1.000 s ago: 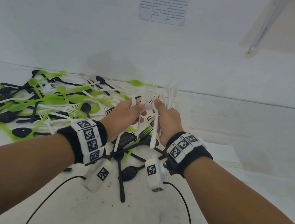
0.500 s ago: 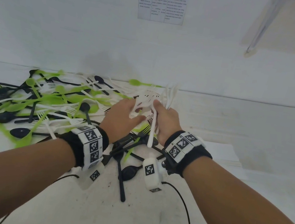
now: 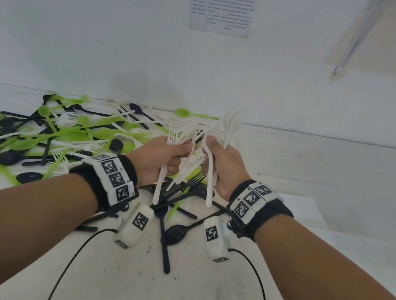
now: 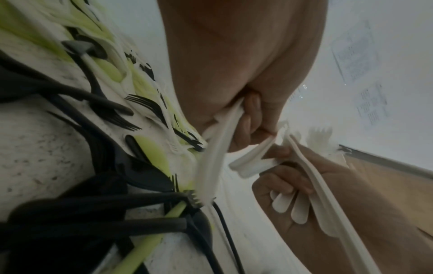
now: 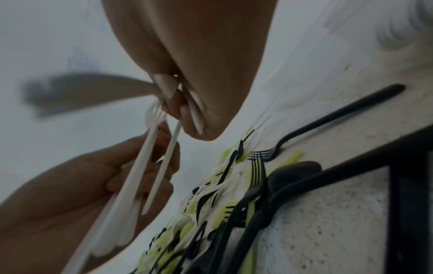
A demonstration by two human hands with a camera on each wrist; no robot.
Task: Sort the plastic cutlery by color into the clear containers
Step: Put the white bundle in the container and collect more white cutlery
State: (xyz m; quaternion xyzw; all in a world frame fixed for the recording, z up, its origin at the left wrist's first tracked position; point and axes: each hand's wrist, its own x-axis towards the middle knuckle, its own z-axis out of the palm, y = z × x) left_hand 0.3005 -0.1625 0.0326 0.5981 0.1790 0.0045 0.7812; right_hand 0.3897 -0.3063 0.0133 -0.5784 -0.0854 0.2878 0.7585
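Over the last second the left hand has closed its fingers round a few white forks and drawn close beside the right hand, which stays curled round a fuller bundle of white cutlery. The gathering of white pieces seems nearly ready to drop off. No clear container is in view, and the mixed pile lies toward ten o'clock.

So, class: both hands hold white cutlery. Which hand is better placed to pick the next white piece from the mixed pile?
Probably the left hand: it grips only a few white forks and is nearer the mixed pile on its side. The right hand grips the larger white bundle.
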